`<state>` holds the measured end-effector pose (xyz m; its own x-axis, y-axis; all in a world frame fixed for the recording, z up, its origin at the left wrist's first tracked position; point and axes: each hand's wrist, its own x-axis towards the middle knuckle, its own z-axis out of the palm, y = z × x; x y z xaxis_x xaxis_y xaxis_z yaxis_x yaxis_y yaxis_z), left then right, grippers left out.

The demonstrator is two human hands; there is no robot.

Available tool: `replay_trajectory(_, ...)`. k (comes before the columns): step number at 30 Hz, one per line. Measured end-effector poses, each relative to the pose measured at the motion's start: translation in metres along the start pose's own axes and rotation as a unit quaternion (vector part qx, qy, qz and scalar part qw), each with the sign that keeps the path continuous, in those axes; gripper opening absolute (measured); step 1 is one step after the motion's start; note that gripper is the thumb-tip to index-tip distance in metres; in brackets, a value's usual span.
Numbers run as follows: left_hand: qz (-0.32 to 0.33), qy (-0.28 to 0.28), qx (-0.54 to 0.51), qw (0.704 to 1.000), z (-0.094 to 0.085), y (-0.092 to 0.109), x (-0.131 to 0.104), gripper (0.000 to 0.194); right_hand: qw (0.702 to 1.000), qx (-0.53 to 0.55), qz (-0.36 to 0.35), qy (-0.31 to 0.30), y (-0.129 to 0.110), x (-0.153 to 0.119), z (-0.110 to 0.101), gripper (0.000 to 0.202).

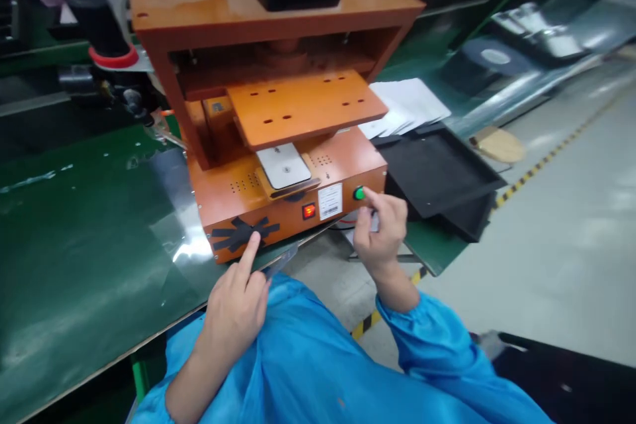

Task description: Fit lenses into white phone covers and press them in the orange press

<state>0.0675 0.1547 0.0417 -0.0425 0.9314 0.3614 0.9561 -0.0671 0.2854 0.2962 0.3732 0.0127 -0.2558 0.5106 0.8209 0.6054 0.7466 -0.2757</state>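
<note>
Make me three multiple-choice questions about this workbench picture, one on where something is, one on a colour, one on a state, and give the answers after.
1. Where does the stack of white sheets lie?
A. On the green table to the left of the orange machine
B. To the right of the orange machine, behind the black trays
C. On top of the machine

2. What colour is the round button at the right hand?
A. Green
B. Blue
C. Yellow

3. What is the left hand doing?
A. Gripping a black tray
B. Lying flat on the green table
C. Pointing one finger at the black tape cross on the machine's front

Answers: 1 B, the sheets show past the orange machine, beyond the black trays. 2 A, the button by the fingers is green. 3 C, the forefinger tip reaches the tape cross.
</note>
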Motion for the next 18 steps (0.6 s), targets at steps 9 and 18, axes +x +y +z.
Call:
replay_trajectory(9,0.032,0.071,0.082,0.994,0.008,-0.004,0.005,0.026,0.999,-0.027,-0.031,-0.03,0.027,-0.02,0.01,0.061)
replay_trajectory(18,-0.023,0.111,-0.133,0.985,-0.009,0.006,0.005,0.006,0.988,0.145,0.019,-0.056,-0.007,-0.019,-0.01,0.034)
